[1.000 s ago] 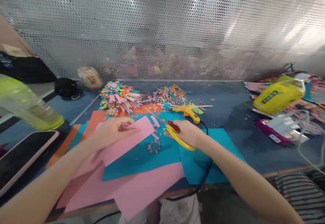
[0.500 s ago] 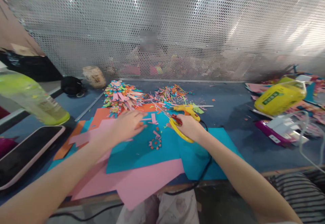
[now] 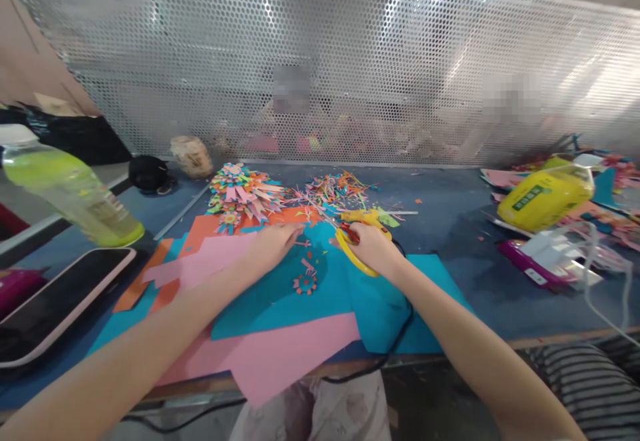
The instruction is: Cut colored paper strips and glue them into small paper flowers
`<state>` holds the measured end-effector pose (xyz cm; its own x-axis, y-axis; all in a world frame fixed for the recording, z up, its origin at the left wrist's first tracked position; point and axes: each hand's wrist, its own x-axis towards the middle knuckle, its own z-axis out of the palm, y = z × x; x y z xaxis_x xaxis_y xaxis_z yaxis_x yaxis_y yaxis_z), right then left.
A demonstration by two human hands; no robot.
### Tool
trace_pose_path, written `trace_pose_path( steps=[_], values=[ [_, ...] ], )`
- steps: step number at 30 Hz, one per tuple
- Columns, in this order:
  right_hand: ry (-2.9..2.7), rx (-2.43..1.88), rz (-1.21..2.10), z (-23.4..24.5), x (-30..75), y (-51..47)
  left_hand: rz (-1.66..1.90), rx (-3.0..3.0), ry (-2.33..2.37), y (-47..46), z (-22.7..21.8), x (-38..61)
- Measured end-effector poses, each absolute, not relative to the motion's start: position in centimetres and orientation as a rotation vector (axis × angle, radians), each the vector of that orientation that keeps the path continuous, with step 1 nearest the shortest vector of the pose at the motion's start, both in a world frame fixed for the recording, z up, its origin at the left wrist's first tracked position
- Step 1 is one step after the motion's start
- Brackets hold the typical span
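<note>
A person's two bare arms reach forward over a blue worktop (image 3: 450,221) littered with coloured paper. The right hand (image 3: 373,249) is closed around the yellow handles of a pair of scissors (image 3: 350,246), near the worktop's middle, just in front of a yellow glue gun (image 3: 364,216). The left hand (image 3: 273,244) lies flat, fingers extended and holding nothing, its fingertips on a teal sheet (image 3: 280,294) beside small pink strips (image 3: 304,243). Pink sheets (image 3: 280,354) overhang the near edge. A heap of paper flowers (image 3: 243,194) and cuttings sits toward the far edge, against a perforated metal screen (image 3: 350,61). Bare blue surface lies right of the scissors. At the left edge stand a green bottle (image 3: 70,191) with pale liquid and a phone (image 3: 55,301); at the right edge, a yellow package (image 3: 545,194), contents unclear.
</note>
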<state>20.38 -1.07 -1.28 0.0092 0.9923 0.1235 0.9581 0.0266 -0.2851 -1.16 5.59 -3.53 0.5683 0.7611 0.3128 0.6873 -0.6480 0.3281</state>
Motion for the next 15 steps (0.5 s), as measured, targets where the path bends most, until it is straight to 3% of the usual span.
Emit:
trace_pose_path(
  steps=[3,6,9,13,15],
  values=[
    [-1.972,-1.952,0.174,-1.3,20.4,-1.0,0.946,2.321,1.265,5.4,-2.4,-1.7],
    [-1.919,-1.841,0.279,-1.4,20.2,-0.9,0.983,1.959,1.179,4.9,-1.6,-2.3],
    [-1.836,-1.660,0.619,-1.4,19.8,-1.2,0.983,1.750,1.007,3.8,-1.4,-2.4],
    [-1.621,-1.326,1.276,-0.9,18.9,-2.0,1.011,1.873,0.894,1.9,-1.4,-2.1],
    [-1.525,-1.181,1.424,-0.6,18.4,-2.3,1.027,1.950,0.851,1.2,-1.3,-2.0]
  ],
)
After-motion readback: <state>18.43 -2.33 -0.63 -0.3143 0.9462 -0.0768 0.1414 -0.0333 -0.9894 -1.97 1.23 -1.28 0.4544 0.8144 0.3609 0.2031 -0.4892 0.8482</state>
